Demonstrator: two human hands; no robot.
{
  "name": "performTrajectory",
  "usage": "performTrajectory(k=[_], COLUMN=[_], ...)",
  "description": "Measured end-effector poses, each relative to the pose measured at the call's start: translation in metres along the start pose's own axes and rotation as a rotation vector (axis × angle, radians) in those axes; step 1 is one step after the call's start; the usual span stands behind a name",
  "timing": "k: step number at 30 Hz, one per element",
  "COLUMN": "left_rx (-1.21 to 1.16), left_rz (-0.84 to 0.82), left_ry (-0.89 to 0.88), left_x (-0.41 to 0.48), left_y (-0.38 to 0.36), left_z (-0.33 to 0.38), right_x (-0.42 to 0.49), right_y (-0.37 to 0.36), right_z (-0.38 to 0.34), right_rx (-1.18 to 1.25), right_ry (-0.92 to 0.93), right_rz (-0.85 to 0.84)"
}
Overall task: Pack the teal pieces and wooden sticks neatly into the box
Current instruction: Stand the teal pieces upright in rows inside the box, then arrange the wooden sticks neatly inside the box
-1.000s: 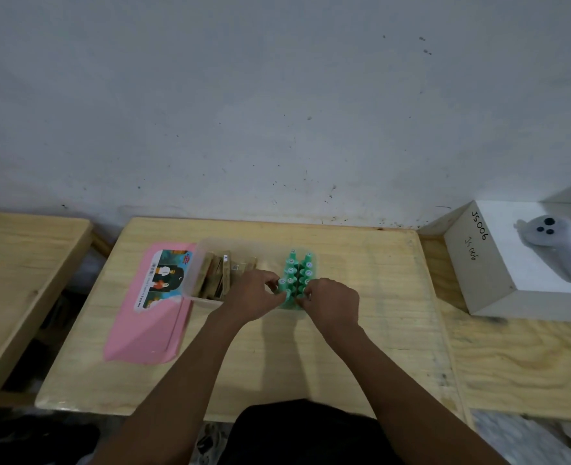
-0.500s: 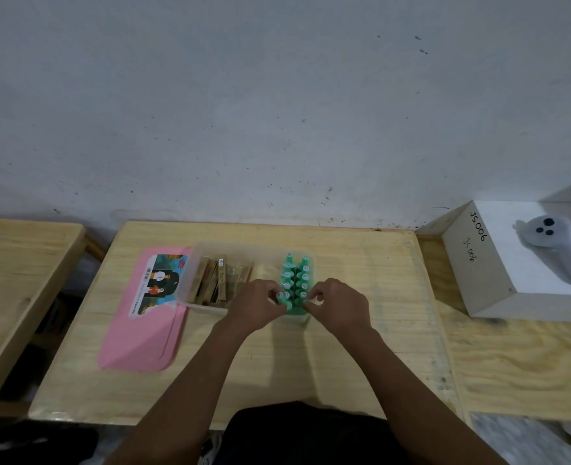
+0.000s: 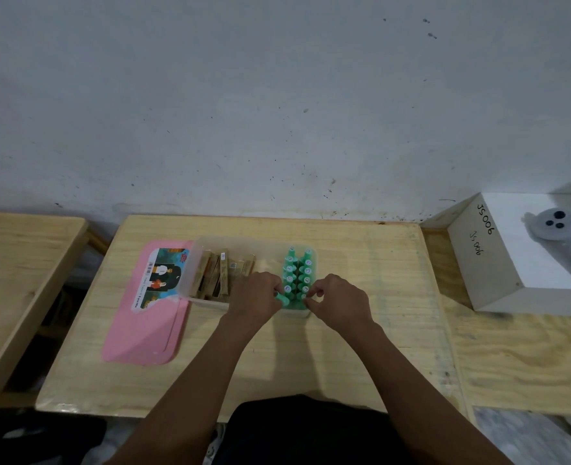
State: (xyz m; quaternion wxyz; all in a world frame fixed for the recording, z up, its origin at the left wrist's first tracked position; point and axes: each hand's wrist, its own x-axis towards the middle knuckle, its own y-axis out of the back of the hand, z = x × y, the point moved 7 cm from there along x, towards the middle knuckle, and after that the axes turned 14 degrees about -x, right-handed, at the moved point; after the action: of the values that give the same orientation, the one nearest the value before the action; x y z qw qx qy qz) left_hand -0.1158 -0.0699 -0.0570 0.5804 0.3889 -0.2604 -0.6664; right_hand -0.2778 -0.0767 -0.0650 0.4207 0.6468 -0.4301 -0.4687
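Clear plastic box [image 3: 194, 263] on the wooden desk [image 3: 361, 347] toward its back edge, wooden sticks [image 3: 215, 275] in the box's left part, teal pieces [image 3: 297, 273] in two rows at its right end, flat pink lid [image 3: 143, 330] just left of it, white square box [image 3: 478, 263] beyond the desk's right edge

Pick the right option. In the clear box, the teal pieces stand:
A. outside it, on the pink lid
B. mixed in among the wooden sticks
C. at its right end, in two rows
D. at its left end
C: the teal pieces stand upright in two rows at the right end of the box, while the wooden sticks fill its left part.
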Motion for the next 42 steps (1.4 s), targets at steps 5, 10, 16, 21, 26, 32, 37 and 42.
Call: performTrajectory(k=[5,10,16,21,26,32,37,42], left_rx=[0.025,-0.031,-0.206,-0.347,-0.384,-0.179,-0.196,-0.183], left_rz=[0.012,-0.006,-0.054,-0.109,-0.255,-0.244,-0.155,-0.148], left_ry=[-0.035,-0.005,0.086,0.116,0.115,0.111,0.113,0.076], left_x=[0.002,0.002,0.002,0.002,-0.005,-0.013,-0.018,-0.019], left_y=[-0.004,-0.006,-0.011,-0.011,-0.003,0.011,0.010,0.009], left_z=[0.005,0.003,-0.009,-0.014,-0.027,-0.046,-0.053,-0.052], right_x=[-0.002,-0.004,-0.006,-0.007,-0.004,-0.005,-0.005,-0.003], right_y=[0.000,0.000,0.000,0.002,0.007,-0.003,-0.004,-0.007], right_z=[0.001,0.001,0.001,0.000,-0.012,-0.031,-0.026,-0.014], right_rx=[0.017,0.035,0.060,0.064,0.054,-0.007,0.037,0.072], right_ry=[-0.004,-0.015,-0.019,0.004,0.064,0.113,0.118,0.063], right_rz=[0.002,0.001,0.005,0.060,0.156,-0.002,-0.069,-0.113])
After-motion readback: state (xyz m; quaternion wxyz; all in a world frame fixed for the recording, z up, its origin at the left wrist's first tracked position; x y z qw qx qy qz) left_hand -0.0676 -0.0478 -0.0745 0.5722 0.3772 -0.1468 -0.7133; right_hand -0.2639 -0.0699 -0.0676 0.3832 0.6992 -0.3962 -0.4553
